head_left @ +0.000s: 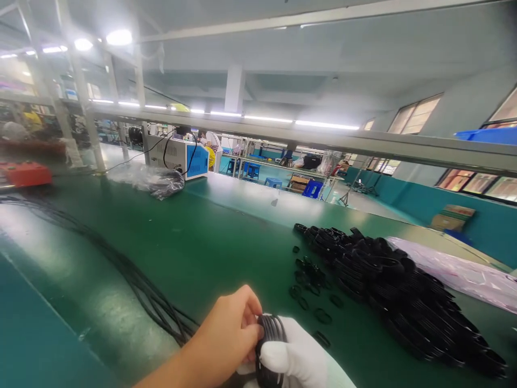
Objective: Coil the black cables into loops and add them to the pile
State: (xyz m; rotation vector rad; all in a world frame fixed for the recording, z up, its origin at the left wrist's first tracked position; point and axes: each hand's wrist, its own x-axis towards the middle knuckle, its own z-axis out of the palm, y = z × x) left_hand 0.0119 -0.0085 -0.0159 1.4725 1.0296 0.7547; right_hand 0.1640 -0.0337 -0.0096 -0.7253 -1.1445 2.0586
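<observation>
My bare left hand (230, 331) and my white-gloved right hand (297, 355) meet at the bottom middle of the view, both gripping a black coiled cable bundle (271, 331). The left fingers pinch the coil's upper part; the gloved fingers wrap its lower part. To the right lies a long heap of black coiled bundles (404, 296) on the green table (210, 242). Several small black rings (311, 275) are scattered between the hands and the heap.
A run of loose black cables (133, 280) stretches along the table at left. A clear plastic bag (147, 180) and a white-and-blue machine (183, 156) stand at the far end. A pink plastic sheet (456, 269) lies behind the heap. A red box (24, 173) sits far left.
</observation>
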